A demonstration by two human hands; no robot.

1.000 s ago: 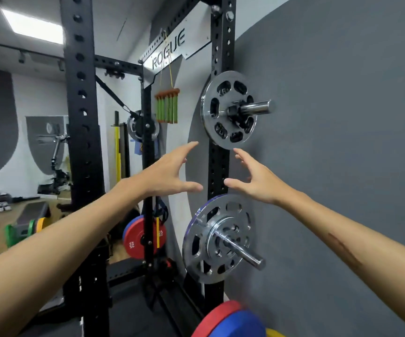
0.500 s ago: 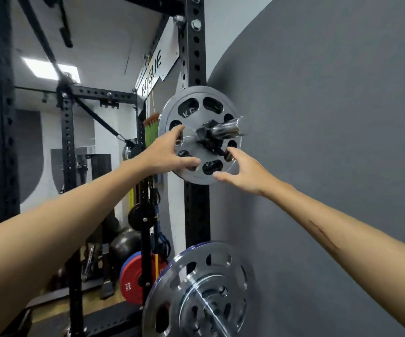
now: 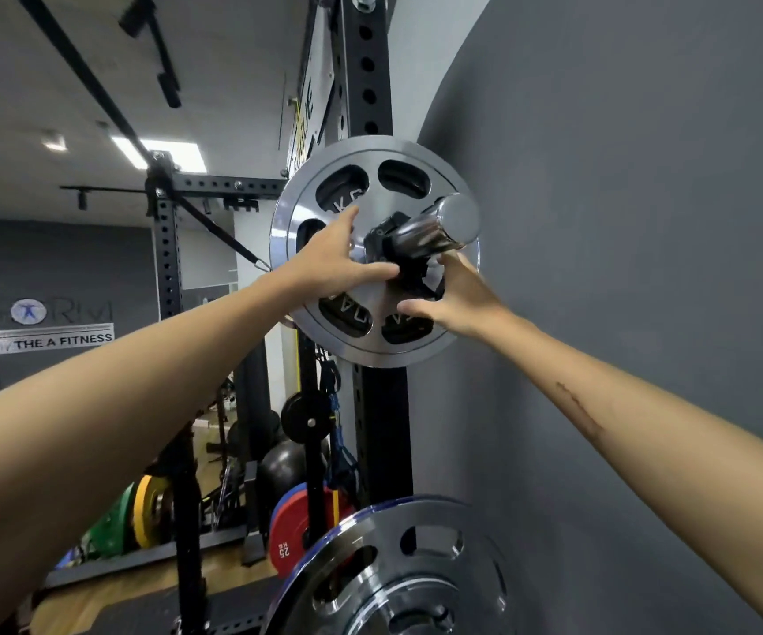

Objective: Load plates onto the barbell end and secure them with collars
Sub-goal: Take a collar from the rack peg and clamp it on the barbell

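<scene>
Plate (image 3: 439, 323) sat on chrome peg (image 3: 434, 233) behind black collar (image 3: 398, 263), beside grey wall (image 3: 645, 222); left hand (image 3: 329, 263) splayed, thumb on collar; right hand (image 3: 457, 295) open, possibly touching it.

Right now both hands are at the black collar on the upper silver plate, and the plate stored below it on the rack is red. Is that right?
Not quite. The head view shows the left hand and right hand at the black collar on the upper silver plate, but the lower plate is also silver. The red plate sits further back.
</scene>
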